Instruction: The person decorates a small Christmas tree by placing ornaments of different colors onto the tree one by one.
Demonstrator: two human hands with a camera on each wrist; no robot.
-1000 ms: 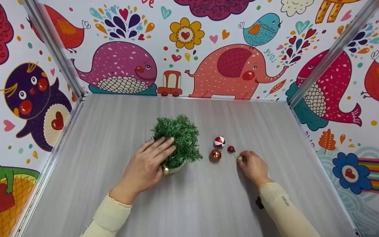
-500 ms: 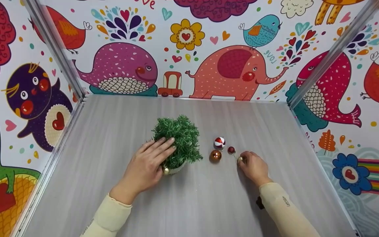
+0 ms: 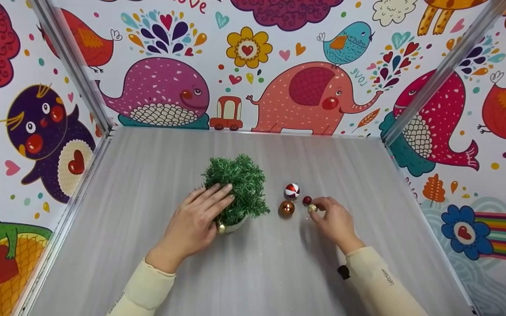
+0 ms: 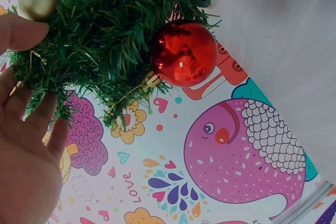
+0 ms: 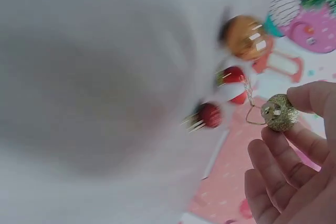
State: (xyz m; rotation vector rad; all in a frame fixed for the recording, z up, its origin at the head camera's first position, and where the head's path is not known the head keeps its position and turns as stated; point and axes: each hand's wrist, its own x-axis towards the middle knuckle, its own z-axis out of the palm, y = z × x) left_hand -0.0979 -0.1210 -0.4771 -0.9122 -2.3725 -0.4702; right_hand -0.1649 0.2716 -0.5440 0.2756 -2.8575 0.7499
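Observation:
A small green artificial Christmas tree [image 3: 237, 184] stands in a pale pot [image 3: 236, 225]. My left hand [image 3: 199, 214] rests on its left side with the fingers extended; in the left wrist view the thumb lies beside a gold bauble [image 4: 38, 0]. A shiny red bauble [image 4: 184, 53] hangs from the tree there. To the right, my right hand [image 3: 335, 219] pinches a glittery gold bauble [image 5: 279, 113] between thumb and fingertips, its gold string loop dangling. Near it on the table are a dark red bauble [image 3: 307, 200], a red-and-white bauble [image 3: 292, 190] and an orange-brown bauble [image 3: 287, 209].
The grey table [image 3: 156, 162] is enclosed by cartoon-printed walls [image 3: 253, 83] at the back and both sides. Metal posts [image 3: 446, 72] stand at the back corners. A small black object [image 3: 343, 272] shows by the right sleeve.
My right hand has moved slightly left and lifted the glittery gold bauble from the table, towards the dark red one. My left hand and the tree stay where they were.

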